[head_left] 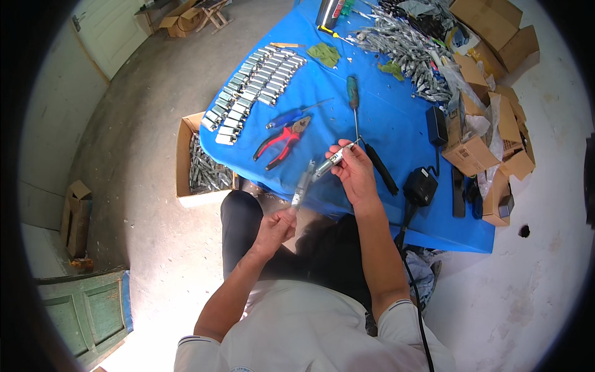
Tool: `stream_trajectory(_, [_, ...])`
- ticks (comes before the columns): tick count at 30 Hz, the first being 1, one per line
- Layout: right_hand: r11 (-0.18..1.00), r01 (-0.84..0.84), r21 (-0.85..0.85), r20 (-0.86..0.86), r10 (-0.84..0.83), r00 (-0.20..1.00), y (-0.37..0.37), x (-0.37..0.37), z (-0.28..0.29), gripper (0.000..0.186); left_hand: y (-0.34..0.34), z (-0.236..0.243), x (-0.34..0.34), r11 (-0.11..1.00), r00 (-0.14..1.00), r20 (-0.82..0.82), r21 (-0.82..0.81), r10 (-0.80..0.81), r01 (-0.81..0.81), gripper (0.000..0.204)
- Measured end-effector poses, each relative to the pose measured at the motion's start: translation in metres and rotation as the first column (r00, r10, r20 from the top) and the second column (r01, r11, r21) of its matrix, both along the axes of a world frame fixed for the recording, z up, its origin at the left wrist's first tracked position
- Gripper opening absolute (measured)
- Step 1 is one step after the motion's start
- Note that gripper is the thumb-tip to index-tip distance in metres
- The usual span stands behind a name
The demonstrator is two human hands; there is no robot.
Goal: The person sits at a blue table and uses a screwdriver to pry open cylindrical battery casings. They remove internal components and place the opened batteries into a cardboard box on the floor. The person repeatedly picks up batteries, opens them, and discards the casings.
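My left hand (276, 230) is closed on the lower end of a slim silver piece in a clear plastic sleeve (302, 186), blurred and held upright off the table's front edge. Close by on its right, my right hand (356, 173) pinches a second slim silver piece (327, 164), tilted down to the left. The two pieces nearly meet at their ends; whether they touch I cannot tell. Left of them lie red-handled pliers (285, 142) and a blue-handled screwdriver (286, 118). A green-handled screwdriver (352, 93) and a black rod-shaped tool (381, 169) lie beyond and beside my right hand.
Rows of small silver blocks (251, 87) lie on the blue-covered table (396, 130). A heap of silver pieces (409, 53) fills the back right, beside open cardboard boxes (474, 152). A black adapter (420, 186) trails a cable. Left below stands a carton (181, 158) of silver pieces.
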State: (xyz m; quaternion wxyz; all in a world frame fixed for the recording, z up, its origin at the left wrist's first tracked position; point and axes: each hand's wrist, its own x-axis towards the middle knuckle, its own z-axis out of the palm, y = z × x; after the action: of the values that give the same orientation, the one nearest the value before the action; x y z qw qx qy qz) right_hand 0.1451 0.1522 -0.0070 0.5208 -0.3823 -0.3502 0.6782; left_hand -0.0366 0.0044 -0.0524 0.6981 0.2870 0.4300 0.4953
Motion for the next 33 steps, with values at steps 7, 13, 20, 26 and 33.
stream_trajectory(7, [1.000,-0.010,-0.007,0.002,0.010,1.000,-0.0007,0.0007,0.0008,0.027,0.0007,-0.0035,0.0004,1.000,1.000,0.006,0.007,-0.005,0.005,0.039])
stream_trajectory(13, [1.000,-0.022,-0.003,0.020,0.022,1.000,-0.0017,-0.0006,0.0039,0.026,0.0012,-0.0031,0.0020,1.000,1.000,-0.028,0.016,-0.007,0.008,0.042])
stream_trajectory(20, [0.999,-0.036,-0.003,0.012,0.036,0.999,-0.0020,0.0010,0.0020,0.022,0.0010,-0.0041,0.0038,1.000,0.999,-0.054,0.018,-0.004,0.005,0.042])
stream_trajectory(26, [1.000,-0.030,-0.005,0.024,0.030,0.999,-0.0025,0.0001,0.0029,0.021,0.0015,-0.0045,0.0025,0.999,0.999,-0.028,0.023,-0.036,0.037,0.043])
stream_trajectory(33, [1.000,-0.026,-0.004,0.030,0.026,0.999,-0.0037,-0.0006,0.0032,0.022,0.0006,-0.0024,0.0025,1.000,0.999,-0.036,0.006,-0.029,0.029,0.045])
